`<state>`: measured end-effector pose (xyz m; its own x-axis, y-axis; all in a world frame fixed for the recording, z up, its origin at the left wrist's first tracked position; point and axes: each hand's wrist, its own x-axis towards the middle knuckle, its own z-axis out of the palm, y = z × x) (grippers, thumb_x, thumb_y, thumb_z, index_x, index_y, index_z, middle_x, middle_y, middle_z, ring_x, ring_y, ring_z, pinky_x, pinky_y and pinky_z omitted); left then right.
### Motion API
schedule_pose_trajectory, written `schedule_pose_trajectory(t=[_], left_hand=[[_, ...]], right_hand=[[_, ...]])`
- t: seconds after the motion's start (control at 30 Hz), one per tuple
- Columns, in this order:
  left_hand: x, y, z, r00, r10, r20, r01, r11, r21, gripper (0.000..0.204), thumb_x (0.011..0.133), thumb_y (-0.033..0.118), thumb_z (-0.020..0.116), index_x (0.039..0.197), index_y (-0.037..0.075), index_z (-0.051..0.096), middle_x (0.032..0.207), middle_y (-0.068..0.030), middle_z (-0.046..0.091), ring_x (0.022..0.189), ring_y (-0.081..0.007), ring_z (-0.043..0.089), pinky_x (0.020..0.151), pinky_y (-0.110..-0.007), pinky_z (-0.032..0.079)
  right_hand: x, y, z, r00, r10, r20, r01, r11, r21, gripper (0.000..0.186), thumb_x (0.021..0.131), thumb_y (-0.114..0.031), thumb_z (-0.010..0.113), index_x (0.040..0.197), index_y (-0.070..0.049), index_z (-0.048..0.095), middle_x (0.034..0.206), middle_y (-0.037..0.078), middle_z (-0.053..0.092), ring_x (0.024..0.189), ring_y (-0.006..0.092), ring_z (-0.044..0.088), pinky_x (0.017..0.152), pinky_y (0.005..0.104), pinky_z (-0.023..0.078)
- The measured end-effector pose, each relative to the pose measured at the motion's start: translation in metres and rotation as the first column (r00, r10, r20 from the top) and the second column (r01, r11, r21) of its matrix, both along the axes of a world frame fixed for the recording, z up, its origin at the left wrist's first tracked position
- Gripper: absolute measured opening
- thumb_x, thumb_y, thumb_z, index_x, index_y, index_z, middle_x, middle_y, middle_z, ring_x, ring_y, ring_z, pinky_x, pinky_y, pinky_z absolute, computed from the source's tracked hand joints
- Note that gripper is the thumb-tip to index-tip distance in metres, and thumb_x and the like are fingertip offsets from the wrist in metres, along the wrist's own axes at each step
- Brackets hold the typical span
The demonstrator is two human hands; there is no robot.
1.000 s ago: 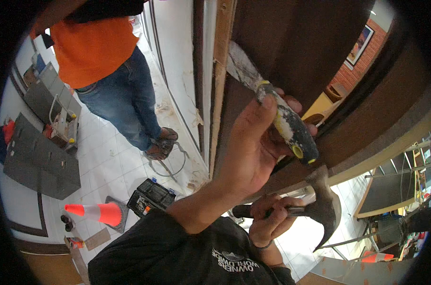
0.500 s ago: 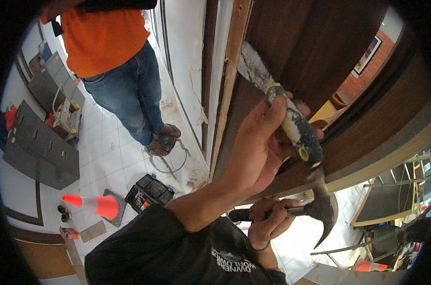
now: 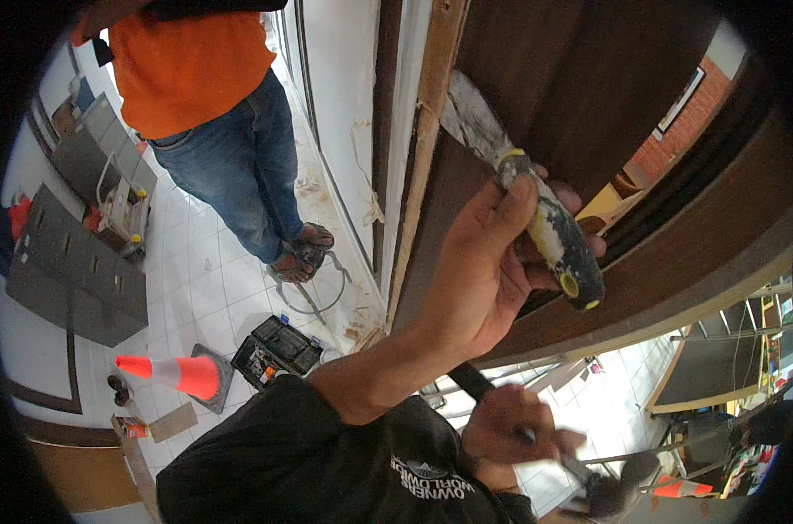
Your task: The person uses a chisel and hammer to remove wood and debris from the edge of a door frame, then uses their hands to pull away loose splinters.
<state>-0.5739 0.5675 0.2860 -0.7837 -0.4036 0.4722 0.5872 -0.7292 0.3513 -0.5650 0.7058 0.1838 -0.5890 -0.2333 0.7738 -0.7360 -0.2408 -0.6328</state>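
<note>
My left hand (image 3: 488,262) is closed round the grip of a putty knife (image 3: 564,249), whose dark and yellow handle is smeared with white. The knife's whitened blade points up and left, its tip by the bare wooden edge strip (image 3: 430,113) of a dark brown panel (image 3: 571,79). Lower down, my right hand (image 3: 512,424) grips a hammer (image 3: 610,495). Its head is blurred by motion and hangs below and to the right, well apart from the knife's butt. The dark end of the hammer's handle sticks out above the hand.
A person in an orange top (image 3: 191,74) and jeans stands at the upper left. On the tiled floor are an open toolbox (image 3: 279,349), a traffic cone (image 3: 174,374) and a grey drawer cabinet (image 3: 78,271). A curved brown ledge (image 3: 676,271) runs along the right.
My right hand has swung the hammer down and away from the putty knife's butt, where its head was close before. The putty knife has shifted slightly right and down in my left hand.
</note>
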Motion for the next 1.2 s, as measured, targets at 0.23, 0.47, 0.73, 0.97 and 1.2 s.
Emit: schedule_pose_trajectory(t=[0.23, 0.47, 0.73, 0.97, 1.2], left_hand=[[0.001, 0.005, 0.003, 0.999, 0.025, 0.043, -0.025, 1.000, 0.002, 0.028, 0.092, 0.033, 0.041, 0.111, 0.013, 0.043, 0.103, -0.0048, 0.054, 0.093, -0.0257, 0.060, 0.078, -0.044, 0.053], [0.001, 0.003, 0.001, 0.999, 0.025, 0.031, -0.025, 1.000, 0.009, 0.027, 0.093, 0.033, 0.039, 0.109, 0.012, 0.044, 0.102, -0.0048, 0.054, 0.092, -0.0249, 0.061, 0.078, -0.044, 0.054], [-0.004, 0.002, 0.000, 0.998, 0.049, 0.040, -0.048, 0.998, -0.028, 0.030, 0.092, 0.035, 0.041, 0.111, 0.012, 0.043, 0.102, -0.0063, 0.053, 0.091, -0.0252, 0.061, 0.076, -0.043, 0.055], [-0.001, 0.001, 0.002, 0.998, 0.052, 0.030, -0.051, 0.998, -0.034, 0.031, 0.092, 0.035, 0.041, 0.112, 0.012, 0.042, 0.103, -0.0064, 0.053, 0.090, -0.0251, 0.061, 0.076, -0.043, 0.055], [-0.002, 0.001, -0.001, 0.997, 0.068, 0.033, -0.068, 0.998, -0.008, 0.031, 0.092, 0.035, 0.041, 0.111, 0.012, 0.044, 0.102, -0.0053, 0.054, 0.089, -0.0248, 0.062, 0.076, -0.043, 0.054]], right_hand=[[0.007, -0.019, 0.013, 0.922, 0.080, 0.379, -0.056, 0.996, -0.074, 0.025, 0.089, -0.030, 0.037, 0.082, -0.006, 0.037, 0.046, 0.002, 0.040, 0.038, 0.0080, 0.039, 0.035, 0.0211, 0.031], [0.007, -0.027, -0.005, 0.939, 0.332, 0.084, -0.196, 0.722, -0.663, 0.021, 0.091, -0.030, 0.040, 0.087, -0.010, 0.035, 0.047, 0.001, 0.042, 0.035, 0.0072, 0.032, 0.030, 0.0214, 0.027], [0.008, -0.021, 0.009, 0.895, 0.220, 0.389, -0.114, 0.954, -0.278, 0.023, 0.089, -0.027, 0.034, 0.083, -0.004, 0.033, 0.050, 0.004, 0.041, 0.040, 0.0088, 0.037, 0.037, 0.0216, 0.030], [0.011, -0.027, 0.012, 0.892, 0.143, 0.428, 0.036, 0.923, -0.383, 0.021, 0.085, -0.032, 0.042, 0.085, -0.011, 0.038, 0.040, -0.004, 0.031, 0.039, 0.0070, 0.034, 0.035, 0.0205, 0.029], [0.007, -0.020, 0.005, 0.889, 0.190, 0.417, -0.167, 0.982, -0.092, 0.023, 0.089, -0.027, 0.039, 0.088, -0.005, 0.032, 0.053, 0.006, 0.044, 0.038, 0.0118, 0.038, 0.036, 0.0236, 0.033]])
